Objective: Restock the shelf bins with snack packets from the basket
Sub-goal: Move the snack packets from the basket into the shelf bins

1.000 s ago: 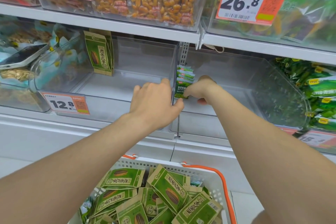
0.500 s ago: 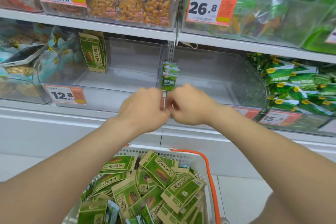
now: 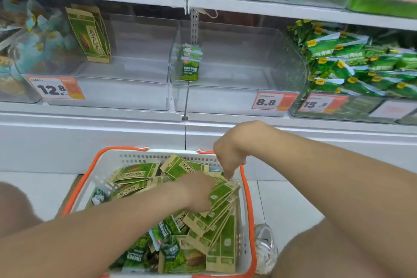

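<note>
The left hand reaches down into the basket and rests on a fanned stack of green-and-tan snack packets near the right wall. Its fingers are blurred and hidden against the stack, so I cannot tell whether they grip it. The right hand hangs over the basket's far right corner, knuckles up, fingers curled, with one finger pointing down to the top edge of the same stack. I cannot tell whether it pinches anything. The two hands are near each other but apart.

More packets lie loose across the basket, with darker green ones toward its near side.

Above and beyond the basket are two clear shelf bins. The left bin holds one matching packet upright at its left side. The right bin has small green packets against its left wall. A shoe shows just right of the basket.
</note>
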Motion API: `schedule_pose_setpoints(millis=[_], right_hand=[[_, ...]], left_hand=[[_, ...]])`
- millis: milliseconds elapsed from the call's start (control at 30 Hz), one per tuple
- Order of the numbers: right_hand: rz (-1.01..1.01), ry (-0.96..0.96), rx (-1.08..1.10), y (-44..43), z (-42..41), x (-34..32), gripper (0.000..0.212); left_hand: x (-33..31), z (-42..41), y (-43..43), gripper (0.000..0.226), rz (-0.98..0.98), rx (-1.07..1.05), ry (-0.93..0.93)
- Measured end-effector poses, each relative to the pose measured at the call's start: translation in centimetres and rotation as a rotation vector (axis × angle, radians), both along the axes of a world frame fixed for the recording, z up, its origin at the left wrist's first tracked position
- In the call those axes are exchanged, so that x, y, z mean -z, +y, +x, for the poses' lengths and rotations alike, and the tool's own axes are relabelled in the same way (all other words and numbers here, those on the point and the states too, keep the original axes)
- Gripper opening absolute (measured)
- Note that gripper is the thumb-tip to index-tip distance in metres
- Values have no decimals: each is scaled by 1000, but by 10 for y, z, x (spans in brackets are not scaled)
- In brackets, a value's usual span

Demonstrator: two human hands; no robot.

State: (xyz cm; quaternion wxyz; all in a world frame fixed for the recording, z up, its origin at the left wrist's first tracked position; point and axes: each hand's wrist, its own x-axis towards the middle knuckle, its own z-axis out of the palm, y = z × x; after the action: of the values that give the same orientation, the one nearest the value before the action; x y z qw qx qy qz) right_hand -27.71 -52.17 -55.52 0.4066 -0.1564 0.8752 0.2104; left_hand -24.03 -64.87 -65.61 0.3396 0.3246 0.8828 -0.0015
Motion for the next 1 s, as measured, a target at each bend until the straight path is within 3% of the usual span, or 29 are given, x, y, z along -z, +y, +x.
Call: schedule_pose_setpoints(millis=[133, 233, 433, 667, 833, 1000], right_hand=[[8, -33, 16, 3, 3, -7, 37], [-7, -30, 29, 4, 3, -14, 50], [-23, -29, 28, 4, -2, -12, 52], [-36, -9, 18, 3, -9, -6, 47], [-111, 68, -10, 7, -15, 1, 35], [-254, 217, -14, 5, -17, -2, 52]], left_hand=[[27, 8, 6, 64, 25, 26, -144], [42, 8, 8, 69, 36, 4, -128], [55, 6, 8, 79, 34, -44, -73], [52, -10, -3, 35, 200, -139, 100], [16, -38, -12, 31, 277, -218, 124], [-61, -73, -35, 22, 357, -205, 4]])
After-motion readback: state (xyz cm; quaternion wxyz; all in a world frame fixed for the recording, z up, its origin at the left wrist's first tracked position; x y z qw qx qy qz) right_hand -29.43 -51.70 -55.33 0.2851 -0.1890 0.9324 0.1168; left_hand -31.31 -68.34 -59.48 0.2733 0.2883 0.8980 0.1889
